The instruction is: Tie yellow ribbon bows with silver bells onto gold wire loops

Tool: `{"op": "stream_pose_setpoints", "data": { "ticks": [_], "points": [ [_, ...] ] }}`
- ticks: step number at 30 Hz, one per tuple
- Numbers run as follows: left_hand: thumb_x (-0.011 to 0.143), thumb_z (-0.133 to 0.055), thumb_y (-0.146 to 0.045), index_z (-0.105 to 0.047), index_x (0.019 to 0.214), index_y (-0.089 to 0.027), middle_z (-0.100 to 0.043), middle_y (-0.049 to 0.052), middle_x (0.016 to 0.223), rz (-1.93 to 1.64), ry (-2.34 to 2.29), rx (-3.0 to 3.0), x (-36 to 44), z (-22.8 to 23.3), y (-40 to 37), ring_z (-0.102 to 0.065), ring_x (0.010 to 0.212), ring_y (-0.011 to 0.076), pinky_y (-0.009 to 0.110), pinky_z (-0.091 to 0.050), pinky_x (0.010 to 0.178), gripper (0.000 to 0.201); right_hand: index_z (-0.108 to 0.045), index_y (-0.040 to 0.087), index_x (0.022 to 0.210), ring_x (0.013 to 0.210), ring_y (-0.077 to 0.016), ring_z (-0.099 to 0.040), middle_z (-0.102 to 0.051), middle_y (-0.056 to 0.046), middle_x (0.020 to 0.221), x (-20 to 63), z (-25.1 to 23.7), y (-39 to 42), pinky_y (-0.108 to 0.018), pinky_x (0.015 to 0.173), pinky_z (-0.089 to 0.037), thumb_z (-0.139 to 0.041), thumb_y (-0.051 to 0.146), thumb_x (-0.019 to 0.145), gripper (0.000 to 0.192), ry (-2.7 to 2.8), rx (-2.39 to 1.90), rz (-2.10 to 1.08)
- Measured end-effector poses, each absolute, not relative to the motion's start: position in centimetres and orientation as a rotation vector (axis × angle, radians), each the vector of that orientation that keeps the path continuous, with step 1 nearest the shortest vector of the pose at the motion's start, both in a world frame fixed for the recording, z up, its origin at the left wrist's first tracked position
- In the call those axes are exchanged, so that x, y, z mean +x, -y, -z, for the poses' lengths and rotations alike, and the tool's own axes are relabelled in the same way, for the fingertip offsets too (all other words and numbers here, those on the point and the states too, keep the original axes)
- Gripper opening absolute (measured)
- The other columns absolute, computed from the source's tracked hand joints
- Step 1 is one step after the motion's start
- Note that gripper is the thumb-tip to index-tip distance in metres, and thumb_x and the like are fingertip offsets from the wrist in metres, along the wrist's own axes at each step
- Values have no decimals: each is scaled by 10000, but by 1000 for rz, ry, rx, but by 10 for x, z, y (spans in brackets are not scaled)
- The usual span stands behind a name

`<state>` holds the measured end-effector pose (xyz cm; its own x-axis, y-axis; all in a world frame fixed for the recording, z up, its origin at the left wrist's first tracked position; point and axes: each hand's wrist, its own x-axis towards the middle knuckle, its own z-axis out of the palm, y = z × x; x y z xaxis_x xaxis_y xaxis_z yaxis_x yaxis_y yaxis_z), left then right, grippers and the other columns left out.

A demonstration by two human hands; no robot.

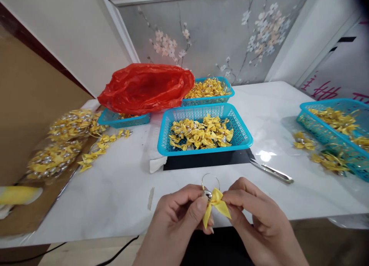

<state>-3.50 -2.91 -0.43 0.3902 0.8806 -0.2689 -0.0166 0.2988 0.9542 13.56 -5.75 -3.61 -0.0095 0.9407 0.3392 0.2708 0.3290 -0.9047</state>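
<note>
Near the table's front edge, my left hand (184,212) is closed on a silver bell (208,194) that has a thin wire loop (213,177) standing up from it. A yellow ribbon bow (216,205) sits against the bell, its tails hanging down. The fingertips of my right hand (255,210) pinch the bow's right side. Beyond my hands, a blue basket (206,152) holds a pile of similar yellow bows with silver bells. A pair of metal tweezers (272,171) lies on the table to the right, apart from my hands.
A red plastic bag (144,89) covers part of a blue basket (123,122) at the back left. Another blue basket (207,100) of bows stands behind. More bows (99,147) lie at left, and a further blue basket (331,127) stands at right beside loose bows (328,162).
</note>
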Motion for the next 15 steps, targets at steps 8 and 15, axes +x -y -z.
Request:
{"op": "stream_pose_setpoints", "data": {
  "ticks": [8, 15],
  "points": [
    [985, -538, -338, -608, 653, -180, -546, -23, 702, -678, -968, 1172, -35, 5, 26, -515, 683, 130, 245, -381, 652, 375, -688, 297, 1030, 635, -126, -545, -511, 7, 741, 146, 42, 56, -214, 528, -446, -507, 117, 950, 268, 1652, -1138, -737],
    [969, -558, -383, -612, 662, -183, -548, -36, 653, -644, -944, 1122, -35, 7, 27, -525, 640, 121, 236, -398, 653, 370, -728, 285, 893, 620, -120, -535, -525, 16, 716, 142, 39, 57, -207, 536, -451, -552, 179, 936, 210, 1536, -1182, -816]
  ]
}}
